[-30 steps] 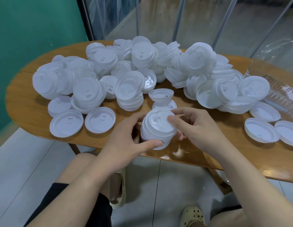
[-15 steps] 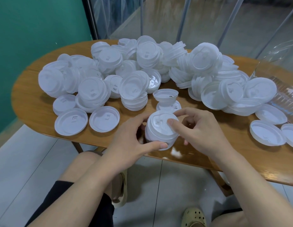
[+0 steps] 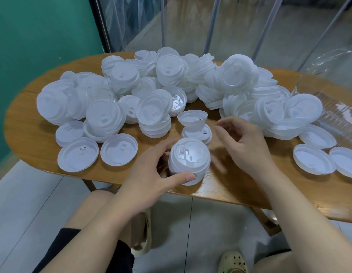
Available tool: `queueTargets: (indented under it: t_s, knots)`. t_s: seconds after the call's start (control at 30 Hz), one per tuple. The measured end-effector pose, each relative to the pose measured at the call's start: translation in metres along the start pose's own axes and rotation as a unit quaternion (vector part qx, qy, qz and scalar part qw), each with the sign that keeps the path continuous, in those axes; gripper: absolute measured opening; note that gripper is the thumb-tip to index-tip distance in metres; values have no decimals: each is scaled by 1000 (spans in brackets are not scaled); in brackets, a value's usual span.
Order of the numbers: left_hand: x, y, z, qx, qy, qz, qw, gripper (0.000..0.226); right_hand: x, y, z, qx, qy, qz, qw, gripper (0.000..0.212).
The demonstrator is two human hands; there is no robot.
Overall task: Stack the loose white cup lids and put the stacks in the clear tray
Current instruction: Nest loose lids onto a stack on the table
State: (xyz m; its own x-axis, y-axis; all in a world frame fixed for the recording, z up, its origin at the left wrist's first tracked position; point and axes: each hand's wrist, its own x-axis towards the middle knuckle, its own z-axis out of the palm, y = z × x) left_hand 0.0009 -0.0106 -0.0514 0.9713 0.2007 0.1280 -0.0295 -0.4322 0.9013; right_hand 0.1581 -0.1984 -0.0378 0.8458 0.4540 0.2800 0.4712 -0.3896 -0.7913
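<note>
Early going: one small stack built, a table full of lids to go.
Left hand [image 3: 151, 174] grips the stack [image 3: 188, 160] at the table edge [image 3: 220, 191]; right hand [image 3: 244, 142] hovers beside it, loosely curled and empty; loose lids [image 3: 151, 89] heaped behind; clear tray [image 3: 342, 115] far right looks unfilled.

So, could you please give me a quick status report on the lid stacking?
Left hand grips lid stack at table edge. Right hand off it, fingers blurred, holding nothing. Clear tray far right, lid pile between.
</note>
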Motion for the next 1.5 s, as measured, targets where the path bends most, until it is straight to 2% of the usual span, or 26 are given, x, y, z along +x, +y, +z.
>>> queueTargets:
  t_s: [0.1,0.3,0.4,0.57,0.67,0.87,0.97,1.13,1.3,1.5]
  knots:
    - [0,-1,-1,8,0,-4,1000,67,13,12,8,-101,-9,-90,991,15]
    - [0,-1,-2,20,-1,-8,1000,65,37,20,30,-150,-11,-145,978,30]
    - [0,1,-3,16,-5,-7,1000,64,43,22,36,-152,-24,-129,980,34]
    - [0,2,-4,18,-11,-12,1000,62,47,21,38,-129,-43,-101,986,18]
    - [0,1,-5,19,-14,-11,1000,63,47,20,38,-115,-35,-94,988,16]
    - [0,1,-5,17,-11,-12,1000,63,34,7,25,31,18,-38,999,15]
    - [0,0,-5,18,-11,-18,1000,65,28,-1,15,140,33,-1,990,7]
    - [-1,-1,-5,19,-9,-22,1000,66,20,-9,4,249,13,51,967,16]
    - [-1,0,-5,13,-11,-21,1000,66,13,-12,-1,261,-35,81,961,22]
    - [-1,1,-4,14,-11,-22,1000,66,13,-15,-6,320,-32,115,940,23]
